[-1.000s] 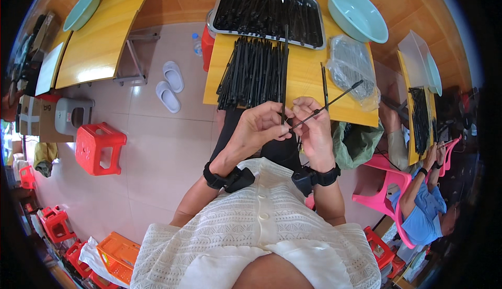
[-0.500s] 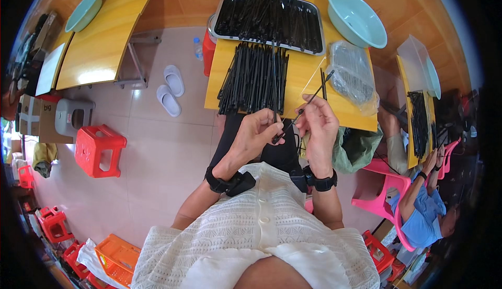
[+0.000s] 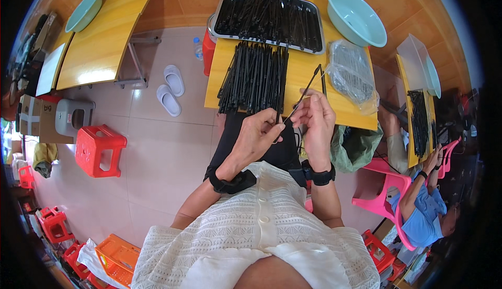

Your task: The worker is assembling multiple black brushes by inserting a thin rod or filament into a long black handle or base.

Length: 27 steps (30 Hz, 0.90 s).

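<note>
Over my lap, my left hand is closed, thumb and fingers pinching the lower end of a thin black rod that slants up to the right. My right hand pinches the same rod farther up, its other fingers loosely curled. Another dark rod seems to rise from between my left fingers, hard to separate from the pile behind. A dense pile of black rods lies on the yellow table just beyond my left hand. One short black piece lies on the table beyond my right hand.
Behind the pile sits a metal tray of black rods. To its right are a pale green basin and a clear plastic bag of parts. A green sack hangs below the table edge. A person in blue works at the far right.
The slanted rod has slid through my fingers and tilted more upright, its top now beside the short piece. My right hand has shifted slightly left. The upright rod at my left hand has moved rightward.
</note>
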Tool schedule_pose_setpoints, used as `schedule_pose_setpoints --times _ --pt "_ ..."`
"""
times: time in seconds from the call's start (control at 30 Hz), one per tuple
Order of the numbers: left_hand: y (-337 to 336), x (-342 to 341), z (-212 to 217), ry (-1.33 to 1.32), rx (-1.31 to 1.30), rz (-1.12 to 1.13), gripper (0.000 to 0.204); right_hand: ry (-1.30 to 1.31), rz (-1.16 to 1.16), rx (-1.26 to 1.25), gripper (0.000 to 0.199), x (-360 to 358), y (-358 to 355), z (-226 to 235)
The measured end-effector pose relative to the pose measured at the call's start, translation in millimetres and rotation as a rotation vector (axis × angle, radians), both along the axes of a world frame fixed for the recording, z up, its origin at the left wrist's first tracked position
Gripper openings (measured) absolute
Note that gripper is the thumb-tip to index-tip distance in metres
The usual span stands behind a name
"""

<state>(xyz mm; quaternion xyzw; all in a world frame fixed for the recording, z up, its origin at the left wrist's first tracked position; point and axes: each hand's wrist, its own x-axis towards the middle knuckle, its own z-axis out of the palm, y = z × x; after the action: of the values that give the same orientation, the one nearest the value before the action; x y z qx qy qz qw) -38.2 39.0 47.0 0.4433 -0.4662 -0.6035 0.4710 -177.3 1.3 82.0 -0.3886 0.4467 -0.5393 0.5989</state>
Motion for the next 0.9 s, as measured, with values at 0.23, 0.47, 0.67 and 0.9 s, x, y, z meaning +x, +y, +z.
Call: schedule_pose_setpoints --times 0.23,0.47,0.67,0.9 --pt "1 1 3 0.002 0.043 -0.013 0.012 0.304 -0.048 -0.253 0.041 3 -2 -4" --pt "1 1 -1 0.054 0.056 -0.063 0.012 0.366 0.024 -0.253 0.043 1 -3 -1" --pt "0 1 1 0.023 0.056 -0.081 0.013 0.383 0.04 -0.253 0.042 3 -3 -3" --pt "3 -6 2 -0.097 0.016 -0.024 0.014 0.415 0.019 -0.272 0.04 3 -5 -13"
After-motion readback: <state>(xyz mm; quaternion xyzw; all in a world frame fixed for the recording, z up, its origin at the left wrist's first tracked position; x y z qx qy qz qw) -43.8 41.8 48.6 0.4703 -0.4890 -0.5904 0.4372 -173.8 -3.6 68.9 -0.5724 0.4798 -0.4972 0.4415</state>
